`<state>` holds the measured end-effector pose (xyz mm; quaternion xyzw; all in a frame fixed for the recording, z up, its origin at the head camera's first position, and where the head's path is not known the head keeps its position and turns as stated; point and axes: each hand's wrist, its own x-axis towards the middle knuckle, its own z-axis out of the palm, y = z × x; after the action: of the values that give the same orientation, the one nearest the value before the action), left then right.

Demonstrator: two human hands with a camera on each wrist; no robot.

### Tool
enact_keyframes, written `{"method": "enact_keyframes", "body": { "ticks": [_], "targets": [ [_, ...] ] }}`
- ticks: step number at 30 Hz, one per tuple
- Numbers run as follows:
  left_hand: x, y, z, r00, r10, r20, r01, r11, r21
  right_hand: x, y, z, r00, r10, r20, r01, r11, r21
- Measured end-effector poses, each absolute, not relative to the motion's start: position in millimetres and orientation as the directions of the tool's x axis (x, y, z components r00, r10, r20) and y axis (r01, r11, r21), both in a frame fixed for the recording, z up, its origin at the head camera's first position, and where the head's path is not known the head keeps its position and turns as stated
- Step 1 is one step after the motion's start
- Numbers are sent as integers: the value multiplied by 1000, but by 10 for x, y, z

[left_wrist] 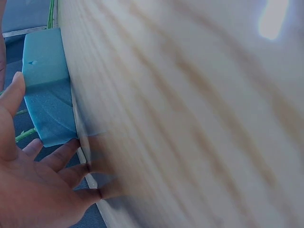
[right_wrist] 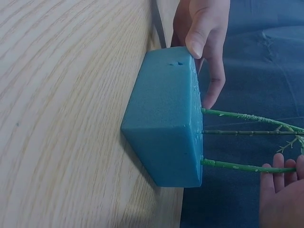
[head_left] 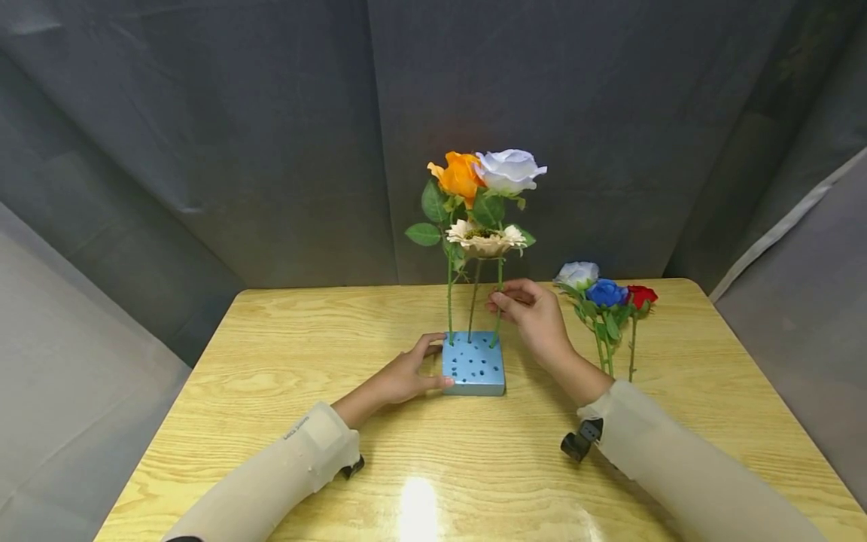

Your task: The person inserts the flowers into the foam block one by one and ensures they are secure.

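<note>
A blue foam block [head_left: 476,389], dotted with holes on top, sits on the table with three artificial flowers upright in its back part. They are an orange rose [head_left: 458,179], a pale lavender-white rose [head_left: 509,173] and a lower cream daisy-like flower [head_left: 482,244]. My left hand [head_left: 405,374] grips the block's left side, thumb at the front corner and fingers toward the back. With thumb and fingers, my right hand [head_left: 542,320] holds the pale rose's green stem [right_wrist: 237,166] above the block. That stem's foot is inside the right back hole.
On the table's right lie a white rose [head_left: 577,274], a blue rose [head_left: 606,292] and a red rose [head_left: 641,296], their stems toward me, partly behind my right forearm. A grey curtain [head_left: 305,150] hangs behind the wooden table [head_left: 291,339].
</note>
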<state>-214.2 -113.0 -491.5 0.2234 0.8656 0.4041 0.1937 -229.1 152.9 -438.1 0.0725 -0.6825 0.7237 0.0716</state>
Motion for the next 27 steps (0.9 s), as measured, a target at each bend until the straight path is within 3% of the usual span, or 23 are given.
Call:
{"method": "enact_keyframes", "body": {
  "ticks": [27],
  "targets": [
    [-2131,-1135,-4904,-819,554,-151,242,572,784,-2262,1595,-4383,-975,-12,223,-223,-25,-975]
  ]
}}
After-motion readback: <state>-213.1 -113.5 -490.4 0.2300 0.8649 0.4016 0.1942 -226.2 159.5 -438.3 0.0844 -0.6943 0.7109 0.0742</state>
